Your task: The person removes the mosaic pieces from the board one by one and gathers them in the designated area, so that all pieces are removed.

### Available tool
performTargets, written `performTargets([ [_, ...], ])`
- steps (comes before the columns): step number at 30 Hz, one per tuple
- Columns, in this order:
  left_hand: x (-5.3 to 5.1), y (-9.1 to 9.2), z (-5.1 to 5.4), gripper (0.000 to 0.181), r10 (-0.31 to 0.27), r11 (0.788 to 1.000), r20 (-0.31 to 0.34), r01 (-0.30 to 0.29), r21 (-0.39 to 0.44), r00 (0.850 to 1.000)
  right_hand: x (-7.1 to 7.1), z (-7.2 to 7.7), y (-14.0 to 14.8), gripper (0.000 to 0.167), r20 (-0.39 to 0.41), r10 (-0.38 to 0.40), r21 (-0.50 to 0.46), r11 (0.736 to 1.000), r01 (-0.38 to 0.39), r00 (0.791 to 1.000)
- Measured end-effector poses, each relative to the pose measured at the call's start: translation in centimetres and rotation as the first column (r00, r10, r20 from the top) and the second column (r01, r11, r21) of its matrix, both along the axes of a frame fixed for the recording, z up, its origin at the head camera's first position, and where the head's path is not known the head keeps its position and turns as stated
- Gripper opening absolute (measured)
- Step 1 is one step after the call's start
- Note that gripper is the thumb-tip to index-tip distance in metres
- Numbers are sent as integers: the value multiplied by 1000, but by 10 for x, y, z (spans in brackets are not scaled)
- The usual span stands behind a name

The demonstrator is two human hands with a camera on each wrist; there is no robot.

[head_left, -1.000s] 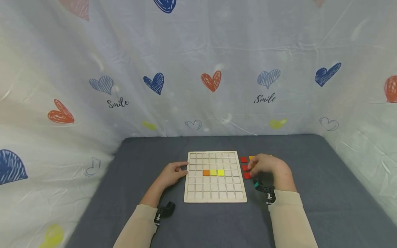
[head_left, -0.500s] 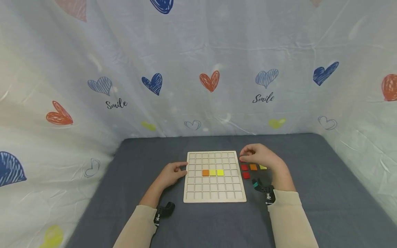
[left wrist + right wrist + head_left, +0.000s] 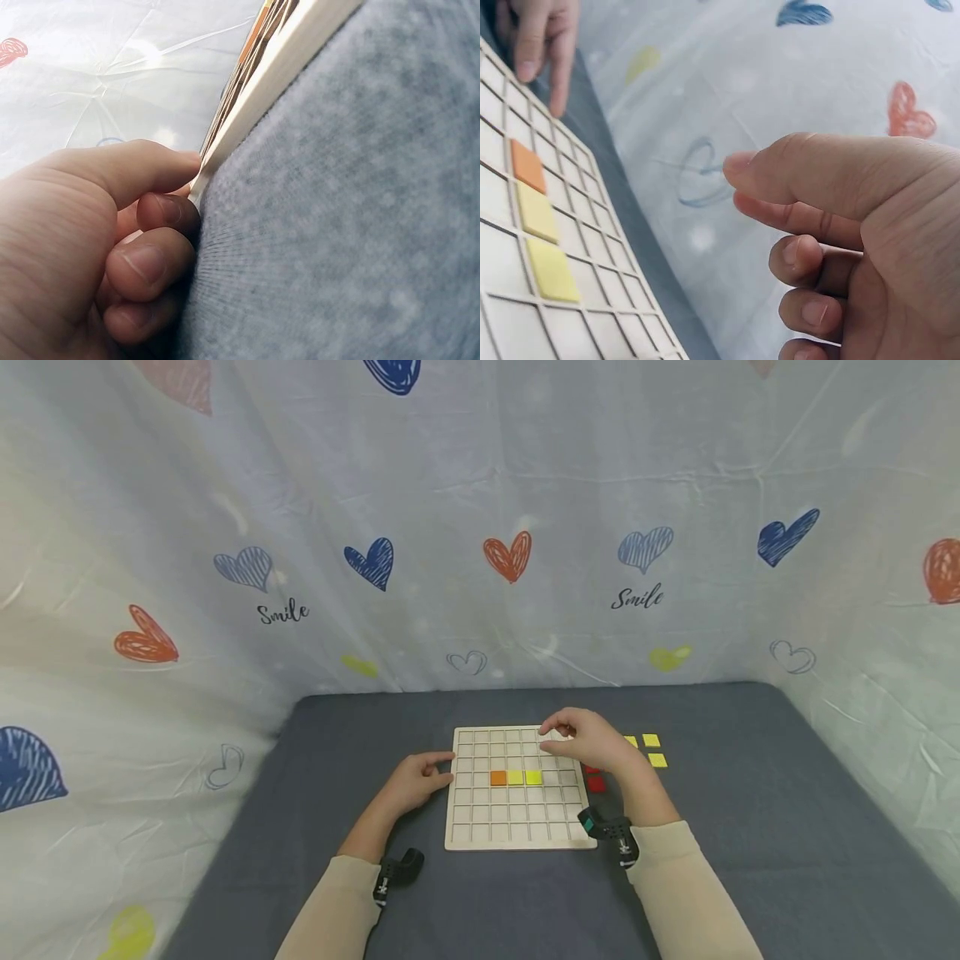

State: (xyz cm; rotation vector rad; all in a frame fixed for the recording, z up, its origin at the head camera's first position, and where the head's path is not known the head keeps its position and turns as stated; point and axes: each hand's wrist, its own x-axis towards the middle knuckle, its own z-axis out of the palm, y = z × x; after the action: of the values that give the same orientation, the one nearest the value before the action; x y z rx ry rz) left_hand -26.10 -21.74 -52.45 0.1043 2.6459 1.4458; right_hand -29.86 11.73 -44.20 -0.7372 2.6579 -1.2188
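Observation:
A square wooden grid board [image 3: 491,833] lies on the dark table. One orange tile [image 3: 498,778] and two yellow tiles [image 3: 524,777] sit side by side in its middle row. My left hand [image 3: 411,779] touches the board's left edge, index finger and thumb straight and spread apart. Over the board's upper right corner hovers my right hand [image 3: 885,225], its thumb and index fingertips close together and the other fingers curled. No tile shows between those fingertips, so I cannot tell whether they pinch one. Beside the board, red tiles [image 3: 596,783] lie partly hidden under the right wrist.
Loose yellow tiles [image 3: 651,740] lie on the grey-blue tablecloth [image 3: 510,902] right of my right hand. A white curtain [image 3: 450,627] with printed hearts hangs behind the table. Each wrist wears a black strap with a camera.
My right hand moved from the front red tiles back to the rearmost one, then left over the board's corner. The left hand and the tiles on the board stayed put.

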Motion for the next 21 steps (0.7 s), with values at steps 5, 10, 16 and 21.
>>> performTargets([
  [5,0,-1,1,47,-8,1000,2,8,1,1000,5,-7,-22,26,14,81,35,996,-82,997],
  [10,0,-1,1,47,-19,1000,1,19,10,1000,11,-16,-45,31,49,125,121,984,-130,991],
  [16,0,-1,0,48,-19,1000,9,19,25,1000,18,-29,-66,33,35,120,264,956,-125,992],
  [21,0,-1,-1,48,-17,999,17,16,48,1000,22,-36,-74,28,-26,84,323,944,-71,996],
])
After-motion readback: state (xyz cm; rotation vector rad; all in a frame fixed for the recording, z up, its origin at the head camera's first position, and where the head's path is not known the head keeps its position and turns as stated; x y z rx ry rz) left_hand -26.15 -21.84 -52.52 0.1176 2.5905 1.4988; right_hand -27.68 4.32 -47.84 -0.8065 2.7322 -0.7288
